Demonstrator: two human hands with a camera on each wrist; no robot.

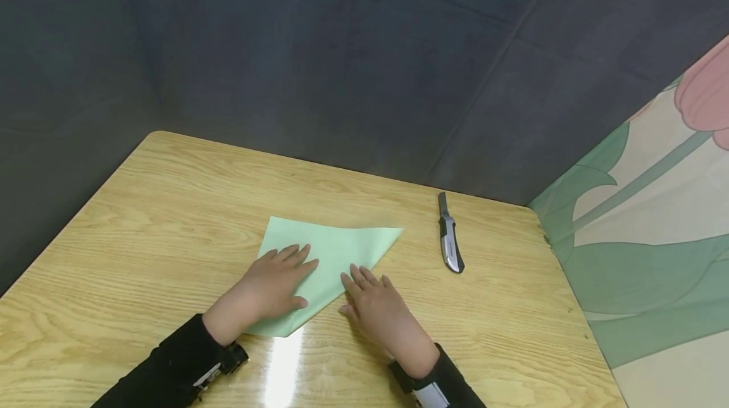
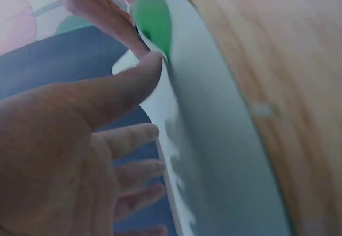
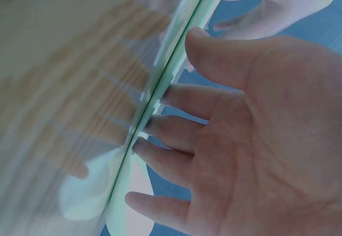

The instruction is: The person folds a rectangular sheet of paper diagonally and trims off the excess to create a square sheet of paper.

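Note:
A pale green sheet of paper point(image 1: 319, 243), folded over along a diagonal, lies on the wooden table. My left hand point(image 1: 273, 284) rests on its left part with fingers spread. In the left wrist view that hand's thumb point(image 2: 133, 83) touches the sheet, which bulges beside a rounded green opening at the fold. At the lower right folded edge is my right hand point(image 1: 378, 307), its fingertips on the paper's border. The right wrist view shows the right hand's extended fingers point(image 3: 171, 161) along the thin green edge point(image 3: 173, 65).
A utility knife point(image 1: 450, 237) in grey and black lies to the right of the paper, its blade end toward the table's far edge. Dark cloth point(image 1: 342, 66) hangs behind the wooden table point(image 1: 171, 205). A flowered cloth point(image 1: 655, 256) hangs at the right.

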